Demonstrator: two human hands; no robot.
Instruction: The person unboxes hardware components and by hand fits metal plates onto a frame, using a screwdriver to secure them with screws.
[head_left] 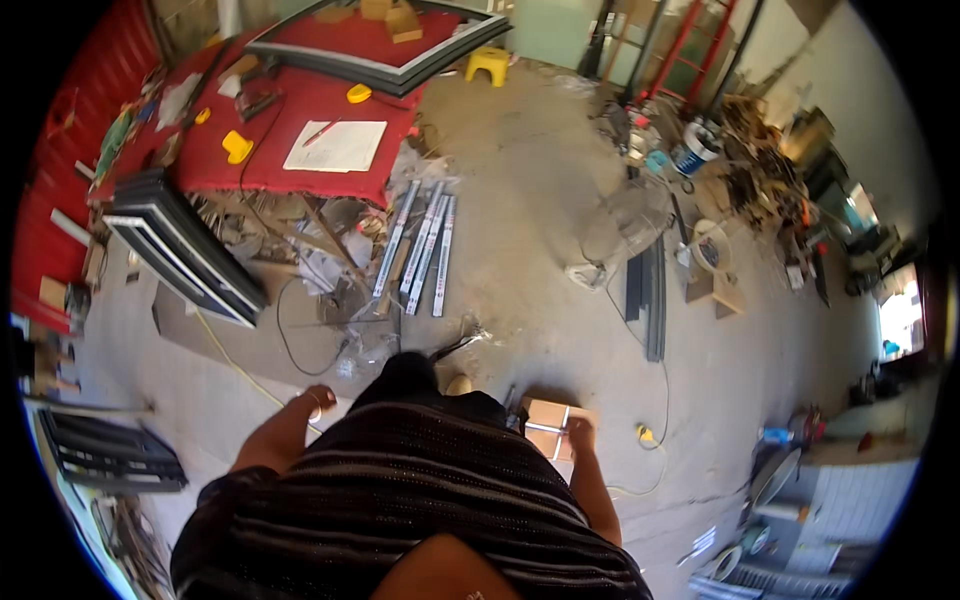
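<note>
My right hand is at the right side of a brown cardboard box bound with crossed white straps. The fingers look closed on it near the strap, partly hidden by the hand itself. The box is beside my right leg, above the concrete floor. My left hand hangs out at my left side, near a yellow cord on the floor. It is small and blurred, so its finger pose is unclear, and no held thing shows in it.
A red-covered table at the far left bears a dark frame and papers. Dark frame pieces lean beside it. Long wrapped bars lie ahead; dark profiles lie to the right. A yellow stool stands far off.
</note>
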